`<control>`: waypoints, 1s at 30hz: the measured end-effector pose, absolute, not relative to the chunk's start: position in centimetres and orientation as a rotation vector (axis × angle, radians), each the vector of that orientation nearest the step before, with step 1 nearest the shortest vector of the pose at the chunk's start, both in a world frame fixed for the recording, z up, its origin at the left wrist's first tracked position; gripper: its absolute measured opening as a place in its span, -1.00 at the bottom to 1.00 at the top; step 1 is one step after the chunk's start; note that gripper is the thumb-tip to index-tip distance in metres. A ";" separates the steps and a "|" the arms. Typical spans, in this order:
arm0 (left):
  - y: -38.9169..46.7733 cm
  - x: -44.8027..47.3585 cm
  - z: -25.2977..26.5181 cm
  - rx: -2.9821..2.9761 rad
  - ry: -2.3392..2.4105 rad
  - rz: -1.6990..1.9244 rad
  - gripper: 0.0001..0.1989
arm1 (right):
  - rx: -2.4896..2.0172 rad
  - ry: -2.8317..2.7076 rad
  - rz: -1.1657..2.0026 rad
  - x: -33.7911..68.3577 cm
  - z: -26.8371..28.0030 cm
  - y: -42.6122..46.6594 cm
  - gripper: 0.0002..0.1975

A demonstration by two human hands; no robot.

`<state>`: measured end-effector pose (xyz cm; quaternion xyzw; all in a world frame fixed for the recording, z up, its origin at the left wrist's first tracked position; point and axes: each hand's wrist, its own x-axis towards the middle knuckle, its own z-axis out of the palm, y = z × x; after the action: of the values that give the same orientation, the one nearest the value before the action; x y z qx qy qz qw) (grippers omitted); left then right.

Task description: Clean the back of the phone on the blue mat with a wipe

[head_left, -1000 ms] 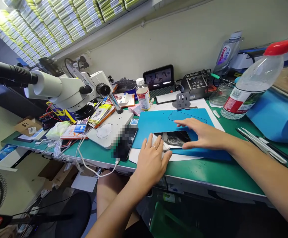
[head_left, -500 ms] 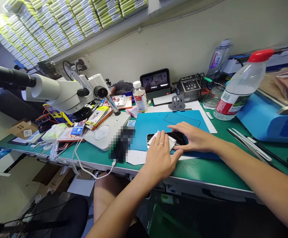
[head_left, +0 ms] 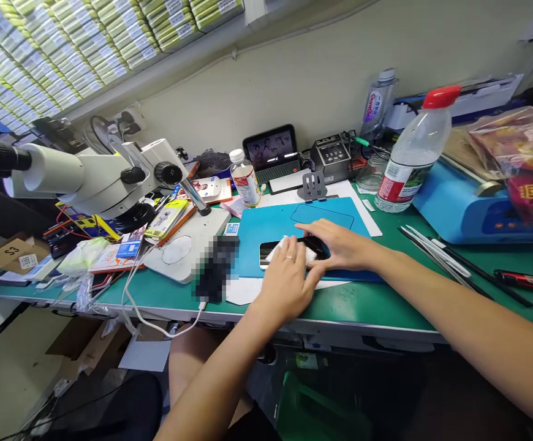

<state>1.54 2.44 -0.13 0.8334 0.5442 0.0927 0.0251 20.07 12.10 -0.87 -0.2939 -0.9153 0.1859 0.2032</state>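
A smartphone (head_left: 265, 247) with a dark screen and a pale edge lies on a blue mat (head_left: 257, 223). My left hand (head_left: 285, 282) rests over it, fingers stretched and close together, pressing a crumpled white wipe (head_left: 311, 253) onto the glass. A ring is on one finger. My right hand (head_left: 343, 246) grips the phone's right end, with the thumb at the near edge and fingers at the far edge. The middle of the screen is covered by the wipe and my left fingers.
Left of the mat stands a microscope (head_left: 96, 180); a blurred-out dark object (head_left: 215, 269) with a white cable lies near it. Behind are a small bottle (head_left: 245, 180), a screen (head_left: 271, 150) and a black device (head_left: 333, 160). Rightward are a red-capped bottle (head_left: 411, 156), tweezers (head_left: 432, 254) and a blue machine (head_left: 459, 205).
The wipe, flatter before, is now more bunched under my left fingers. My right hand keeps its hold at the phone's right end. The view has swung a little to the right.
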 end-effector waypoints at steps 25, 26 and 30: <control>0.5 -1.0 -2.5 2.536 1.865 0.385 -0.25 | -0.967 -2.574 0.718 20.7 0.1 11.7 -0.13; 0.8 0.1 -2.4 2.545 1.830 0.399 -0.24 | -0.954 -2.571 0.721 20.7 0.0 11.7 -0.14; 2.3 3.3 -1.4 2.560 1.698 0.450 -0.22 | -0.930 -2.548 0.728 20.7 -0.1 11.8 -0.22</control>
<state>3.31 2.29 -1.40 0.8245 0.5468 0.1448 0.0186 20.72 11.77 -0.11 -0.3265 -0.8947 0.2556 0.1659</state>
